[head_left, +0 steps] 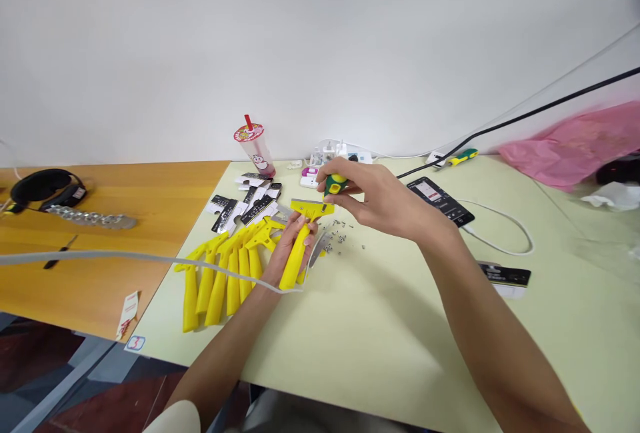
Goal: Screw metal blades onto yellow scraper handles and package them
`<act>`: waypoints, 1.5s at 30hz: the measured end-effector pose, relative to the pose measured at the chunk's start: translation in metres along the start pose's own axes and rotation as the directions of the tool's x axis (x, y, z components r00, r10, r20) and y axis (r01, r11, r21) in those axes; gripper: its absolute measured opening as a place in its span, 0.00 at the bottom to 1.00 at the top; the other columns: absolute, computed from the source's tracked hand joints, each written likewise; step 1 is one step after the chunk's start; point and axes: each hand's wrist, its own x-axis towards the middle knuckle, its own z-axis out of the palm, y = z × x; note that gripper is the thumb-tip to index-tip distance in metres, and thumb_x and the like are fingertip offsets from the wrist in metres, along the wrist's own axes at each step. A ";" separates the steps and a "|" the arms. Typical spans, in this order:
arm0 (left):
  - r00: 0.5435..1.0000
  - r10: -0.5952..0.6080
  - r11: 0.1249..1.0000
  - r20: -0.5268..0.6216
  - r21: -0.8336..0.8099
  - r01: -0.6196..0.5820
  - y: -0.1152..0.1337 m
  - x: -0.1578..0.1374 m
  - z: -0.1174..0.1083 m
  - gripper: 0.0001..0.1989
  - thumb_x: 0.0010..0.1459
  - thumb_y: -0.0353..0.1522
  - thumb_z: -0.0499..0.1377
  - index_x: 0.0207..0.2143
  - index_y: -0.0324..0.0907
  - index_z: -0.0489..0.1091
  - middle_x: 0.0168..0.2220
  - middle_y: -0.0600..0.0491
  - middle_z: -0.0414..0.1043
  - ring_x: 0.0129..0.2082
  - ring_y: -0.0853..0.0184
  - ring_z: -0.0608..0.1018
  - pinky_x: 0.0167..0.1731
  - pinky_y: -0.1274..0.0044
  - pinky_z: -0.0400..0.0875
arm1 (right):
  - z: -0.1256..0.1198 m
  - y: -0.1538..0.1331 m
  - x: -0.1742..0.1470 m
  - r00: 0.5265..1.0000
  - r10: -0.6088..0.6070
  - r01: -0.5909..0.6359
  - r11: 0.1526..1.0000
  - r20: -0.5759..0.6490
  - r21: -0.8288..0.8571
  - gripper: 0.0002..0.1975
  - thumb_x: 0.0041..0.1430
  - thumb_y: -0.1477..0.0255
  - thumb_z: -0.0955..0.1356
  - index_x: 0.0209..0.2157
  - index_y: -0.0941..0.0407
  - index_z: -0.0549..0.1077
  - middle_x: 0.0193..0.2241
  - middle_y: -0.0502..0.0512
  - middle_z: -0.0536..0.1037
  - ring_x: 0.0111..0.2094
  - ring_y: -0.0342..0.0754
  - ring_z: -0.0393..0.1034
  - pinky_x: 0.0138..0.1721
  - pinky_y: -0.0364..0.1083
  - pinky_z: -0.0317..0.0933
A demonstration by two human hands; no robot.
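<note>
Hands, two, both bare and both seen from my single head view. Left hand (285, 248): closed from below around the neck of one yellow scraper (296, 256), which I hold above the pale green table (370, 333), head away from me and grip toward me. Right hand (373, 194): thumb and fingers pinching the green-and-yellow handle of a screwdriver (335, 184), its tip down at the right end of the scraper's head; whether it sits in a screw I cannot tell. Just right of the left hand: a scatter of small metal fasteners (341, 238). Left of it: a row of yellow handles (219, 280), lying side by side and partly overlapping. Behind these: a loose heap of black-and-white cards (247, 205). Near the wall: one lidded cup (256, 152) with a red straw, and a white power strip (333, 149). To my right: a phone (439, 200), screen lit, a second screwdriver (463, 157), and pink plastic (570, 143). On the adjoining orange table (165, 206): a black strap (47, 188). Across my foreground: one grey cable (150, 255), passing before the yellow handles.
</note>
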 end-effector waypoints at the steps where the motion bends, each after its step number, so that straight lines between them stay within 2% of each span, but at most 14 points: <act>1: 1.000 0.004 1.000 0.001 0.011 -0.004 0.001 0.001 -0.001 0.19 0.59 0.26 0.76 0.48 0.45 0.72 0.45 0.54 0.76 0.35 0.77 0.80 0.27 0.90 0.72 | 0.000 0.001 0.000 1.000 -0.010 0.010 1.000 -0.001 -0.006 0.10 0.74 0.72 0.68 0.54 0.48 0.74 0.51 0.55 0.82 0.47 0.53 0.78 0.53 0.55 0.77; 7: 0.999 0.006 0.999 -0.031 0.037 -0.005 0.001 0.002 -0.005 0.21 0.58 0.29 0.77 0.47 0.47 0.71 0.41 0.56 0.75 0.33 0.76 0.80 0.26 0.89 0.72 | 0.002 0.001 -0.002 0.999 -0.005 -0.001 0.987 -0.037 -0.159 0.12 0.76 0.65 0.69 0.57 0.48 0.75 0.55 0.60 0.79 0.48 0.57 0.79 0.53 0.59 0.77; 11: 1.000 -0.011 0.999 -0.027 0.044 0.012 -0.003 0.001 -0.005 0.22 0.58 0.30 0.78 0.48 0.47 0.72 0.43 0.56 0.76 0.33 0.76 0.80 0.26 0.88 0.73 | 0.002 -0.003 -0.003 0.992 0.059 -0.079 0.981 -0.113 -0.178 0.14 0.75 0.69 0.69 0.59 0.46 0.75 0.56 0.60 0.78 0.47 0.57 0.80 0.50 0.58 0.79; 15: 1.000 0.006 1.000 -0.022 -0.022 -0.007 -0.005 0.005 -0.006 0.25 0.54 0.28 0.79 0.48 0.46 0.71 0.43 0.54 0.77 0.34 0.75 0.81 0.25 0.88 0.72 | -0.001 -0.013 -0.004 0.996 0.082 -0.085 0.992 -0.036 -0.095 0.18 0.73 0.73 0.68 0.61 0.45 0.73 0.54 0.56 0.82 0.51 0.56 0.80 0.55 0.57 0.79; 19: 1.000 -0.006 0.998 0.012 -0.062 0.007 -0.001 0.010 -0.013 0.24 0.56 0.29 0.78 0.48 0.48 0.70 0.44 0.54 0.78 0.31 0.76 0.80 0.23 0.88 0.70 | 0.001 -0.021 -0.005 0.996 0.082 -0.074 0.969 0.024 -0.236 0.17 0.71 0.74 0.67 0.59 0.47 0.73 0.58 0.57 0.80 0.57 0.59 0.78 0.58 0.60 0.75; 22: 1.000 0.000 0.997 0.019 -0.081 0.002 0.004 0.010 -0.015 0.23 0.58 0.29 0.77 0.50 0.48 0.71 0.43 0.55 0.77 0.31 0.76 0.80 0.24 0.88 0.72 | 0.004 -0.024 -0.006 0.998 0.066 -0.054 0.937 0.023 -0.345 0.15 0.76 0.68 0.66 0.61 0.48 0.70 0.60 0.60 0.77 0.61 0.61 0.76 0.61 0.61 0.72; 26: 1.000 0.003 0.995 0.009 -0.101 -0.002 0.007 0.007 -0.010 0.22 0.56 0.28 0.77 0.48 0.46 0.71 0.42 0.55 0.76 0.32 0.75 0.81 0.25 0.88 0.72 | 0.005 -0.025 -0.006 0.996 0.093 -0.077 0.901 0.016 -0.426 0.12 0.80 0.61 0.64 0.57 0.49 0.71 0.55 0.60 0.80 0.53 0.60 0.79 0.53 0.59 0.72; 29: 1.000 0.002 0.991 -0.014 -0.135 -0.004 0.008 0.004 -0.003 0.22 0.56 0.25 0.76 0.47 0.46 0.70 0.43 0.53 0.76 0.34 0.75 0.81 0.26 0.89 0.71 | 0.005 -0.024 -0.005 0.999 0.018 -0.029 0.862 -0.027 -0.506 0.12 0.81 0.60 0.64 0.55 0.50 0.72 0.50 0.59 0.81 0.45 0.57 0.80 0.46 0.55 0.71; 32: 1.000 0.025 0.990 -0.009 -0.141 -0.026 0.009 0.001 0.002 0.23 0.55 0.24 0.76 0.47 0.46 0.69 0.46 0.52 0.76 0.35 0.75 0.80 0.25 0.89 0.70 | 0.007 -0.021 -0.004 0.994 -0.040 -0.031 0.792 -0.104 -0.609 0.15 0.81 0.55 0.63 0.50 0.52 0.72 0.44 0.59 0.82 0.35 0.55 0.78 0.35 0.52 0.66; 34: 0.999 0.043 0.992 -0.002 -0.119 -0.043 0.010 0.001 0.003 0.23 0.56 0.25 0.76 0.48 0.46 0.70 0.47 0.52 0.77 0.35 0.76 0.80 0.26 0.90 0.70 | 0.008 -0.018 -0.003 0.988 -0.013 -0.090 0.758 -0.152 -0.645 0.17 0.80 0.53 0.63 0.48 0.52 0.70 0.40 0.59 0.82 0.31 0.55 0.77 0.29 0.51 0.61; 37: 0.998 0.058 0.995 -0.018 -0.083 -0.059 0.013 0.001 0.003 0.22 0.57 0.25 0.75 0.48 0.46 0.70 0.47 0.52 0.77 0.35 0.76 0.80 0.27 0.90 0.70 | 0.008 -0.015 -0.004 0.990 0.058 -0.123 0.806 -0.129 -0.579 0.13 0.79 0.58 0.64 0.54 0.52 0.68 0.48 0.63 0.82 0.37 0.58 0.79 0.32 0.52 0.65; 40: 0.994 0.087 0.994 -0.059 -0.053 -0.091 0.015 0.000 0.006 0.21 0.56 0.25 0.76 0.46 0.46 0.70 0.46 0.54 0.76 0.34 0.77 0.79 0.26 0.89 0.69 | 0.005 -0.010 -0.003 0.999 0.020 -0.032 0.916 -0.033 -0.400 0.14 0.78 0.68 0.64 0.61 0.49 0.64 0.60 0.65 0.77 0.50 0.59 0.80 0.46 0.56 0.72; 42: 0.992 0.105 0.994 -0.070 -0.015 -0.106 0.015 -0.001 0.009 0.21 0.56 0.26 0.76 0.45 0.46 0.70 0.43 0.55 0.75 0.34 0.76 0.79 0.26 0.89 0.69 | 0.006 -0.007 -0.002 0.999 -0.043 0.031 0.938 -0.027 -0.344 0.13 0.78 0.68 0.64 0.60 0.48 0.65 0.58 0.61 0.78 0.51 0.58 0.79 0.49 0.56 0.72; 45: 0.990 0.129 0.991 -0.057 0.050 -0.126 0.012 -0.004 0.013 0.22 0.54 0.28 0.78 0.44 0.47 0.70 0.39 0.57 0.74 0.34 0.75 0.79 0.25 0.88 0.68 | 0.009 -0.007 0.002 0.995 -0.053 0.011 0.888 -0.079 -0.459 0.10 0.79 0.61 0.65 0.55 0.50 0.69 0.49 0.59 0.80 0.41 0.56 0.78 0.39 0.53 0.71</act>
